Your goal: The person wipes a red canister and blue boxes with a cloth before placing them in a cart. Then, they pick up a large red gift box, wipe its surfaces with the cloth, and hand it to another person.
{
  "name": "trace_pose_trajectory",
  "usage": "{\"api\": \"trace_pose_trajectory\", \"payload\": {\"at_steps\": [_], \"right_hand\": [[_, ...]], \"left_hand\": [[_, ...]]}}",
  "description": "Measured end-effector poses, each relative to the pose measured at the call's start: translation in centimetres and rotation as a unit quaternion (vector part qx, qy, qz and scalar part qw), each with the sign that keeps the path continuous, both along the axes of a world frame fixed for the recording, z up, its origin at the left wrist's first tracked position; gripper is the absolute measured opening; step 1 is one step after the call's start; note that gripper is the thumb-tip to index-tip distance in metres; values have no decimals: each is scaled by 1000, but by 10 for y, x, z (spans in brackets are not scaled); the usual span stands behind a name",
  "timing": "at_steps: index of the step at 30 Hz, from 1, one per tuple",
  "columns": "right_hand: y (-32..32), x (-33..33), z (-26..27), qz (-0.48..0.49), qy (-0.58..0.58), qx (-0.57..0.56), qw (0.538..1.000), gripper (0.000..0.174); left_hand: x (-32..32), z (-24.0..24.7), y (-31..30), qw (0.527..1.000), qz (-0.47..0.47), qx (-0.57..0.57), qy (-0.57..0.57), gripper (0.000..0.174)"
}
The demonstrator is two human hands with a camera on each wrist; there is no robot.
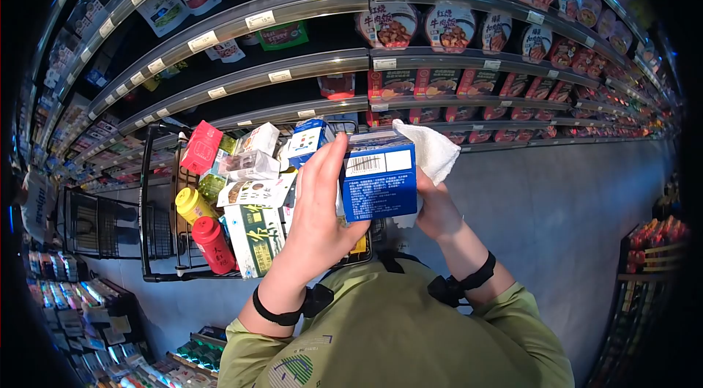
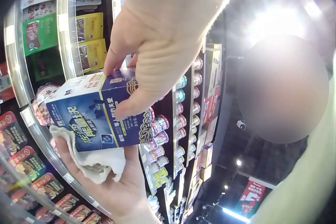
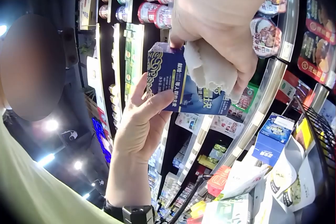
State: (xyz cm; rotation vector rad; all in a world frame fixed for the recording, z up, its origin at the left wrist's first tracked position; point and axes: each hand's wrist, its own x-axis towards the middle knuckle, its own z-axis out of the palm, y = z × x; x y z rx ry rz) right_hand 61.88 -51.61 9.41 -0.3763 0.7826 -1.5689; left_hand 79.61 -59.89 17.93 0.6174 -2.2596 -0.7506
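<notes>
A blue box [image 1: 381,194] with white print and a barcode panel is held up in front of the chest between both hands. My left hand [image 1: 315,201] grips it at one end, thumb on one face and fingers on another, as the left wrist view shows. On the other side my right hand [image 1: 439,212] holds a white cloth [image 1: 433,150] against the box. In the right wrist view, the bunched cloth [image 3: 207,66] lies under the right palm, over part of the printed front, with the right fingers reaching along the box.
A black wire shopping cart [image 1: 146,205] stands at the left, filled with a red bottle [image 1: 212,245], a yellow bottle [image 1: 192,205], a pink box [image 1: 201,146], pouches and another blue box [image 1: 309,135]. Shelves of packaged meals [image 1: 454,25] run across the front. Produce crates [image 1: 652,245] stand at right.
</notes>
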Motion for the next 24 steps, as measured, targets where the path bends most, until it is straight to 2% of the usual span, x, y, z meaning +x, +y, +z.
{"api": "trace_pose_trajectory", "payload": {"at_steps": [11, 24], "right_hand": [[-2, 3, 2, -22, 15, -5, 1000, 52], [-7, 11, -1, -4, 27, 28, 999, 65]], "left_hand": [[3, -5, -3, 999, -19, 4, 34, 101], [10, -4, -5, 999, -8, 0, 34, 100]]}}
